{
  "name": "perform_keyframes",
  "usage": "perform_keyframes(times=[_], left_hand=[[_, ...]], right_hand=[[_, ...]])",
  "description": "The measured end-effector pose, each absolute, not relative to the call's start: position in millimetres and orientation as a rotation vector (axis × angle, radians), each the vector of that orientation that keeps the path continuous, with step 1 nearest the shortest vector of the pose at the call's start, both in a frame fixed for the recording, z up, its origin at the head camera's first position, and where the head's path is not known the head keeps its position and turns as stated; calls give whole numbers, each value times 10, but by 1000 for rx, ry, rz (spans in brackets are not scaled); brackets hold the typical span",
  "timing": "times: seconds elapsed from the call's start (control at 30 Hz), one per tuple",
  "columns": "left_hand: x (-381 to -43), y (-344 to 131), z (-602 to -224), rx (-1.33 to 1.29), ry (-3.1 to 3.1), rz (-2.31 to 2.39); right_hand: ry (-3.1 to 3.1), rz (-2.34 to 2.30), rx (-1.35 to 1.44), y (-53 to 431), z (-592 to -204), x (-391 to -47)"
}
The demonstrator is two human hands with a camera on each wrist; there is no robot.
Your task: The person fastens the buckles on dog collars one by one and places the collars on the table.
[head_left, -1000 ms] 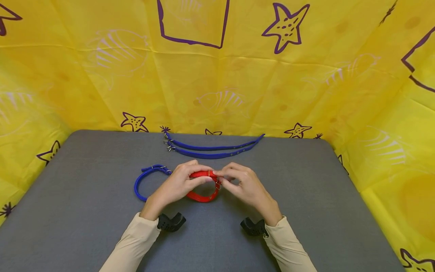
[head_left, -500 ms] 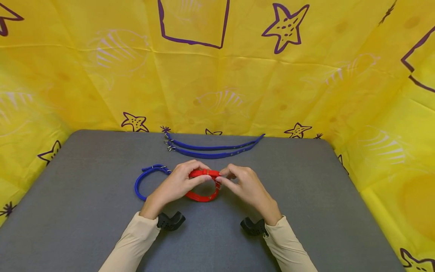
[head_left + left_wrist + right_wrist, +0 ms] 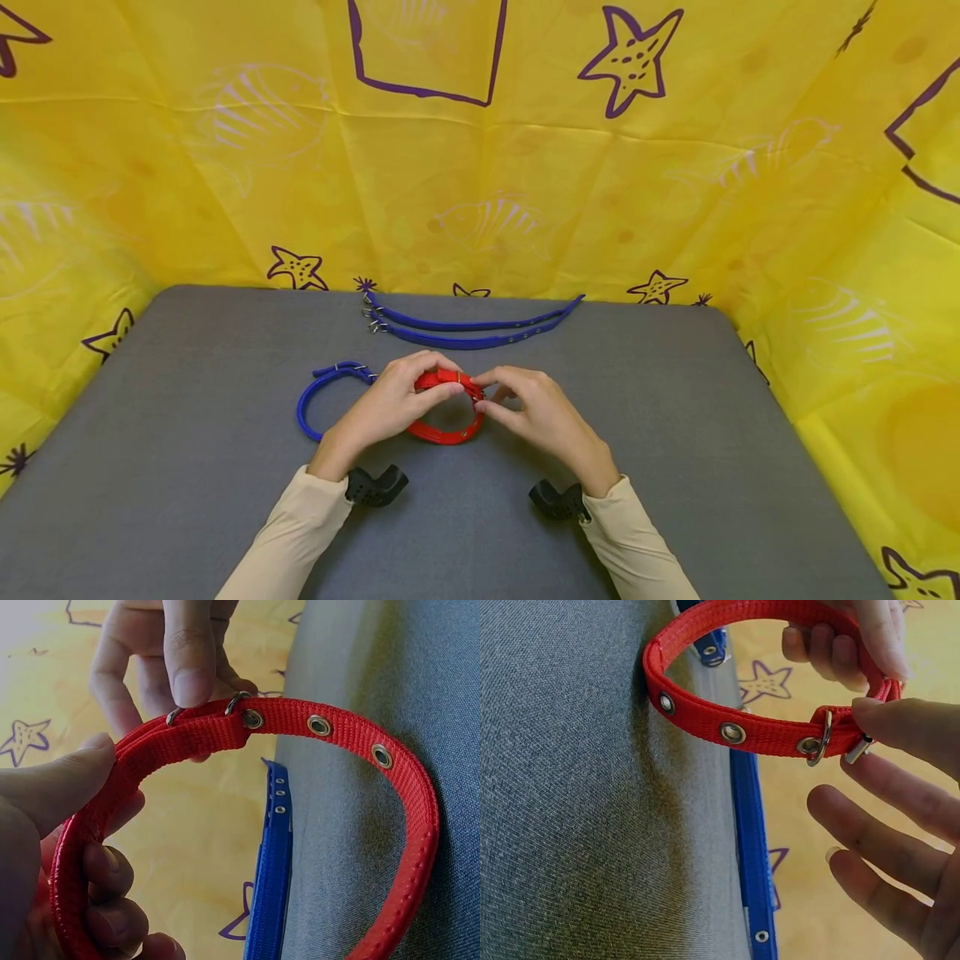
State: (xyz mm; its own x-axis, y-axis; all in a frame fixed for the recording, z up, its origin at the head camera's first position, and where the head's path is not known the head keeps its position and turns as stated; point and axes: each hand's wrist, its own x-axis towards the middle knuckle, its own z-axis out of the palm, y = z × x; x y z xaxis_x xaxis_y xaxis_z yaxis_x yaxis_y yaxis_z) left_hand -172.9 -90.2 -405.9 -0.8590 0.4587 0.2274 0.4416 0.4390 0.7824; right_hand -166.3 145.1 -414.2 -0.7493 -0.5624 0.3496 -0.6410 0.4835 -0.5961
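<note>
A red collar (image 3: pixel 446 437) with metal eyelets is bent round into a loop in front of the person. My left hand (image 3: pixel 393 404) grips its left and upper part, thumb (image 3: pixel 71 784) on the webbing and other fingers curled behind. At the loop's right side, my right hand (image 3: pixel 543 417) pinches the collar by its buckle (image 3: pixel 859 748), thumb (image 3: pixel 907 724) on the strap and index finger beneath. Beside the buckle a D-ring (image 3: pixel 823 739) hangs from the webbing. In the left wrist view, the strap end lies doubled along the collar, partly hidden by fingers.
A blue collar (image 3: pixel 302 408) fastened into a loop lies left of the red one, partly behind the left hand. Two more blue collars (image 3: pixel 465 342) stretch side by side along the back of the grey table (image 3: pixel 675 433). Yellow patterned cloth (image 3: pixel 525 167) stands behind and at both sides.
My right thumb and index finger have shifted from the strap's upper edge down to the buckle. The red strap's right end now slopes downward. My left hand stays nearly still, holding the collar.
</note>
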Motion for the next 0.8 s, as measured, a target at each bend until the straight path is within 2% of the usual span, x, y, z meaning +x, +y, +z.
perform_keyframes(times=[0.8], left_hand=[[-1751, -900, -4076, 675, 2602, 1538]], right_hand=[[-2729, 1158, 889, 1461, -4163, -1665]])
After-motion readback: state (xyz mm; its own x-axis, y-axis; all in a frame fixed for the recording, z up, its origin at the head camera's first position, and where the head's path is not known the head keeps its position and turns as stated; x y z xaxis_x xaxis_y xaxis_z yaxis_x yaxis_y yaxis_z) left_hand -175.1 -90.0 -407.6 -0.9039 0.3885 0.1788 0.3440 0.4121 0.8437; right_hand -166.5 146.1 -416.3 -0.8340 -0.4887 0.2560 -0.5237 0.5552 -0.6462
